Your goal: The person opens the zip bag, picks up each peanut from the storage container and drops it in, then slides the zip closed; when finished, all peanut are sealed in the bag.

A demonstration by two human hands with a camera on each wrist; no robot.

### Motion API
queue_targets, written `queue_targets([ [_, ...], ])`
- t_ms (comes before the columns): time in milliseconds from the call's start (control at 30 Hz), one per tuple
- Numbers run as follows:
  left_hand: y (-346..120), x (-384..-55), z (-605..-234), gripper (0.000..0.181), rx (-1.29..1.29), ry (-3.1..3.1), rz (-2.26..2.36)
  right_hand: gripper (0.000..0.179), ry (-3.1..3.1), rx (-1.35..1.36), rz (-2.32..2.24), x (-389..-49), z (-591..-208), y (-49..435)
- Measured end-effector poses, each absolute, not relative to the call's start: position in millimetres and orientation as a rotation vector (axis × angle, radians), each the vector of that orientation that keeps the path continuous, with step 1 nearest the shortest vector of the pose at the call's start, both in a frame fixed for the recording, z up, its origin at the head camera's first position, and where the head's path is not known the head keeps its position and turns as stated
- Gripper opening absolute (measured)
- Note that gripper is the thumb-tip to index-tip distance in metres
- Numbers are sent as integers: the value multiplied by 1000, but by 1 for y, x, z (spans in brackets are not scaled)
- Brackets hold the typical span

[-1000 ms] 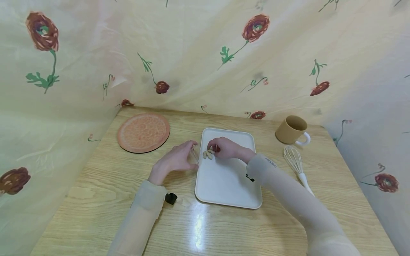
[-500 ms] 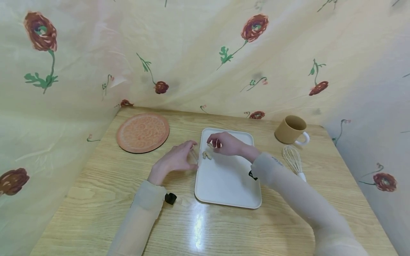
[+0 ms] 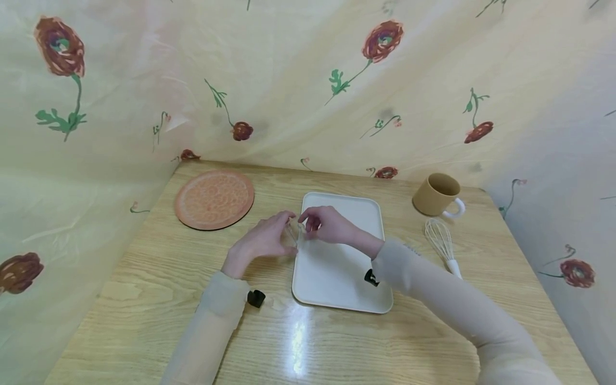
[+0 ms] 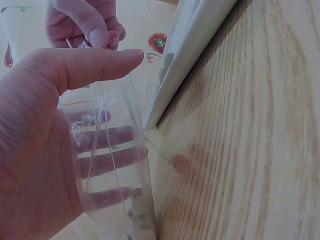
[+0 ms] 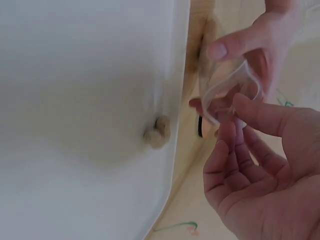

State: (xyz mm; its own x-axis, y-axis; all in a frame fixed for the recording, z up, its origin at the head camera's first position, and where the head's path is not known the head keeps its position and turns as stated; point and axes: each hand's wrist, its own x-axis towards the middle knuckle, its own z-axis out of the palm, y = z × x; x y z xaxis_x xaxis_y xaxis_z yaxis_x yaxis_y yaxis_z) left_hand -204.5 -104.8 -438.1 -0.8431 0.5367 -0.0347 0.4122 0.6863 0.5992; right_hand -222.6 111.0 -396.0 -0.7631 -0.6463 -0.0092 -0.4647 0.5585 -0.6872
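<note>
My left hand point(image 3: 262, 238) holds a clear zip bag point(image 4: 117, 165) upright beside the tray's left edge, thumb on one side and fingers behind it. Several tan nuts point(image 4: 139, 207) lie at the bag's bottom. Its mouth is spread apart in the right wrist view. Thumb and fingertips of my right hand point(image 3: 334, 225) are pinched together at that mouth, on a small tan nut mostly hidden by the fingers. A few more nuts point(image 5: 157, 134) rest on the white tray point(image 3: 341, 278), near its left rim.
An orange patterned round mat point(image 3: 214, 200) lies at the back left of the wooden table point(image 3: 192, 331). At the right stand a tan mug point(image 3: 435, 195) with a white handle and, in front of it, a white whisk point(image 3: 441, 243). A flowered cloth hangs behind.
My right hand first lifted away from the nuts on the tray, then moved left to the bag's mouth. My left hand has stayed in place with the bag.
</note>
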Motion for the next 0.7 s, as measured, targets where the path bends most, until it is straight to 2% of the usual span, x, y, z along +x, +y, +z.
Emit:
queue_targets([
  [700,-105,-204,-438,80,775,2688,879,32,2523,-734,-910,-218,-397,98],
])
